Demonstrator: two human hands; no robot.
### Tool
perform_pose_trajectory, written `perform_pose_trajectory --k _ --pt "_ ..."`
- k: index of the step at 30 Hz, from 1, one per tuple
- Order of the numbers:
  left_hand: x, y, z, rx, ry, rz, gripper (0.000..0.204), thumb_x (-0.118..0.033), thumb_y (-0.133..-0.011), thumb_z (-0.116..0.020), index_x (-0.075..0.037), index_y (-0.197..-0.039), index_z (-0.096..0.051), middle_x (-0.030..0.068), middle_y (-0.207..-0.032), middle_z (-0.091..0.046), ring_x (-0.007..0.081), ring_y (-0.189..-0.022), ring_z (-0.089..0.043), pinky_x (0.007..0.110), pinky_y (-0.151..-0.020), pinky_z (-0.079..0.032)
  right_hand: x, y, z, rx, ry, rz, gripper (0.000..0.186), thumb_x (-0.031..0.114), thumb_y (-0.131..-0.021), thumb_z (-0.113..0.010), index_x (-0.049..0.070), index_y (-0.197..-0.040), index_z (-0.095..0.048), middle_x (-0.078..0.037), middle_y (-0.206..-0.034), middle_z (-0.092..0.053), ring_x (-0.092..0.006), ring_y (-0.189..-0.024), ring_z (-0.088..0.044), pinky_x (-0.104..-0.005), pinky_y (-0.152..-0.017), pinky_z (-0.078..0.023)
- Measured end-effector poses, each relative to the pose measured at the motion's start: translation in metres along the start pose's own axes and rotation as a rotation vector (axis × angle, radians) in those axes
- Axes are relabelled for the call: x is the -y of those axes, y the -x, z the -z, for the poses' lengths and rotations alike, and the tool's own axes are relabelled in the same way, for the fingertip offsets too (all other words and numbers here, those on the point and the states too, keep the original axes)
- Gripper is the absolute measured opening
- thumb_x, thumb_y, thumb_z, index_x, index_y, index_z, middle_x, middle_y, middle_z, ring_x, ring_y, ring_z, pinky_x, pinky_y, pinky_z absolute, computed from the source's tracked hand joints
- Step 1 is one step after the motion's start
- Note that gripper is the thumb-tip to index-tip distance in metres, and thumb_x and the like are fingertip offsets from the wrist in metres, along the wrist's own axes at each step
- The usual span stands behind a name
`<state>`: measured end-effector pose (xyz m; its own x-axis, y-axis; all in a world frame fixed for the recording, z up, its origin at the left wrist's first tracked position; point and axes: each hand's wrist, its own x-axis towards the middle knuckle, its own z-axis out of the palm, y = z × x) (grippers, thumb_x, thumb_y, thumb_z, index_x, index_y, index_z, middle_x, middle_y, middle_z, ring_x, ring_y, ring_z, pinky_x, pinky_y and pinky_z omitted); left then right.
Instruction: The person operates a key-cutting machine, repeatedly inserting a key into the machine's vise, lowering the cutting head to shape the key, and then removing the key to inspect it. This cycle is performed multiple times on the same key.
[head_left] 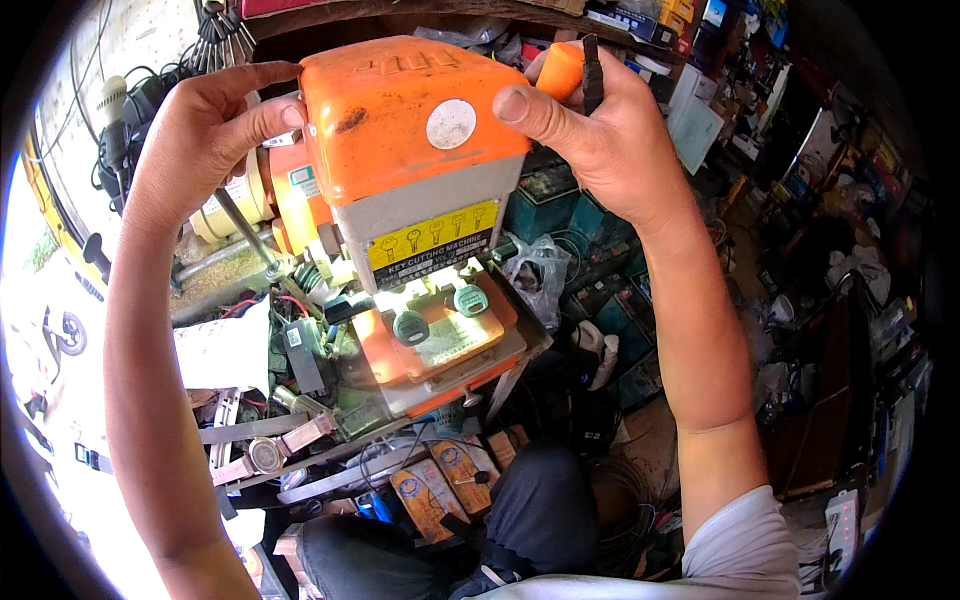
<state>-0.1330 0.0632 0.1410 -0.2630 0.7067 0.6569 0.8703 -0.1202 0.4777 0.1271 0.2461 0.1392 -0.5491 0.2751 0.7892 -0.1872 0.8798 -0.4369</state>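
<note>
A key cutting machine (420, 222) stands in front of me, grey-bodied under a scuffed orange cover (400, 130). My left hand (225, 125) curls at the cover's left edge, thumb and forefinger pressed against it. At the right end is my right hand (610, 130), its fingers bent round an orange rounded piece (561, 72) beside a dark flat strip (592, 75). Its thumb points toward the cover; contact is unclear, and some fingertips are hidden. Two green-headed keys (410, 327) sit at the machine's front, above its orange base (440, 345).
The bench holds tangled tools and wires, a white sheet (225, 345) and a wristwatch (266, 455). Right of the machine are a clear plastic bag (540, 270) and dark green boxes (545, 205). Small patterned boxes (425, 495) lie near my knees. Shelves and clutter fill the right.
</note>
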Motion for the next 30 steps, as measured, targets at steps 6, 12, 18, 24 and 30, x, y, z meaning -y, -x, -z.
perform_pose_trajectory --k 6,12,18,24,30 --pt "-0.002 -0.001 0.003 0.004 0.021 -0.001 0.065 -0.049 -0.075 -0.077 -0.003 -0.120 -0.067 0.0022 -0.070 -0.068 0.0046 -0.050 -0.053 0.020 -0.047 -0.043 0.007 0.003 -0.004 -0.063 -0.014 0.028 0.050 0.050 -0.076 -0.080 0.004 -0.083 -0.061 -0.001 -0.071 -0.062 -0.0111 -0.065 -0.059 -0.0272 -0.061 -0.050" --pt "0.000 -0.001 0.002 -0.007 -0.008 -0.015 0.066 -0.050 -0.075 -0.077 -0.003 -0.120 -0.067 0.0019 -0.069 -0.067 0.0049 -0.049 -0.053 0.020 -0.047 -0.043 0.006 0.007 -0.005 -0.078 -0.012 0.008 0.047 0.046 -0.076 -0.081 0.004 -0.082 -0.062 -0.001 -0.069 -0.063 -0.0095 -0.063 -0.058 -0.0251 -0.058 -0.049" --pt "0.002 -0.002 0.002 -0.031 -0.040 -0.019 0.066 -0.050 -0.075 -0.078 -0.003 -0.119 -0.067 0.0009 -0.067 -0.064 0.0042 -0.048 -0.050 0.020 -0.045 -0.040 0.008 0.008 -0.009 -0.101 -0.073 0.026 0.043 0.041 -0.078 -0.081 0.003 -0.083 -0.063 0.000 -0.070 -0.064 -0.0077 -0.064 -0.057 -0.0244 -0.058 -0.048" --pt "0.000 0.001 -0.001 -0.046 0.000 0.018 0.063 -0.050 -0.075 -0.078 -0.003 -0.115 -0.068 -0.0006 -0.062 -0.060 0.0038 -0.046 -0.048 0.020 -0.044 -0.037 0.009 0.009 -0.009 -0.113 -0.062 0.041 0.044 0.041 -0.077 -0.082 0.002 -0.084 -0.063 -0.001 -0.073 -0.066 -0.0087 -0.066 -0.060 -0.0251 -0.060 -0.049" --pt "0.002 -0.001 0.000 -0.044 -0.003 0.013 0.056 -0.047 -0.078 -0.078 -0.002 -0.112 -0.070 -0.0024 -0.060 -0.057 0.0032 -0.046 -0.043 0.021 -0.044 -0.035 0.008 0.010 -0.007 -0.098 0.002 0.000 0.048 0.045 -0.075 -0.083 0.002 -0.083 -0.063 -0.002 -0.072 -0.066 -0.0102 -0.065 -0.060 -0.0264 -0.059 -0.049"
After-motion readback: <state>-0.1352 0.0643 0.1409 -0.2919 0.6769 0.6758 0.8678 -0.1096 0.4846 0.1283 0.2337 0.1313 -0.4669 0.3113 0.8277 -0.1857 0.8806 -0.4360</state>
